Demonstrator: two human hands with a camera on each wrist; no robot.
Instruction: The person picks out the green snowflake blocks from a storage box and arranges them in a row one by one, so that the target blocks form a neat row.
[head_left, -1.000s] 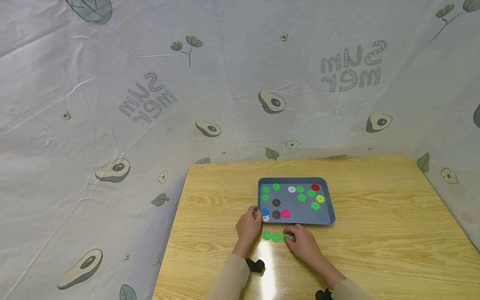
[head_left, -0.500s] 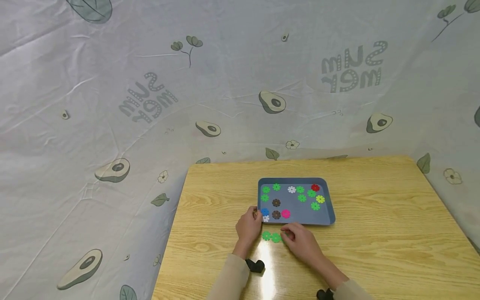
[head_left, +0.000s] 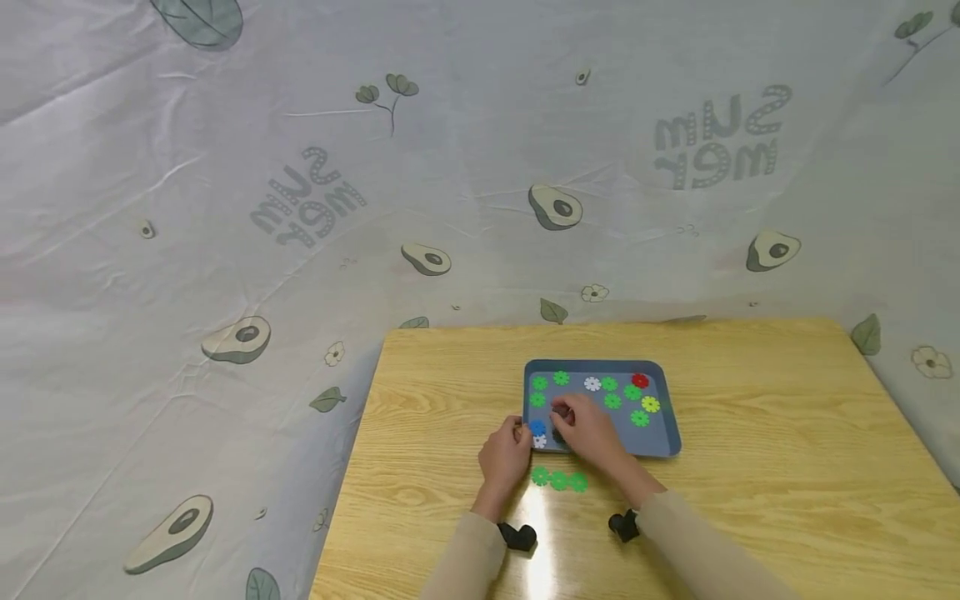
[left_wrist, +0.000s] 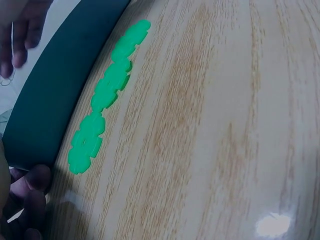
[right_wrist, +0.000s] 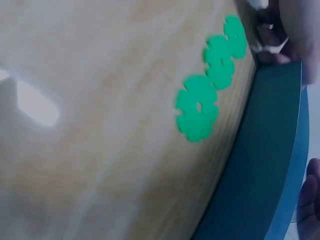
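My left hand [head_left: 504, 458] grips the front left corner of the grey-blue tray [head_left: 667, 417], thumb and fingers at its wall [left_wrist: 60, 75]. My right hand [head_left: 592, 429] is over the tray's front left part, its fingers relaxed around a brown disc; contact is unclear. Another dark disc is partly covered by that hand. Three green notched discs [head_left: 558, 481] lie joined in a row on the table before the tray, untouched; the right wrist view shows the row [right_wrist: 219, 62] too.
Inside the tray lie several green discs [head_left: 612, 401], a red disc [head_left: 640, 380], a yellow disc [head_left: 650, 404], a blue disc [head_left: 537, 427] and two white discs. A patterned cloth [head_left: 480, 167] hangs behind the wooden table [head_left: 787, 433].
My right hand has left the green row and moved up over the tray, uncovering the third green disc. My left hand keeps its grip on the tray corner. The head view has shifted slightly.
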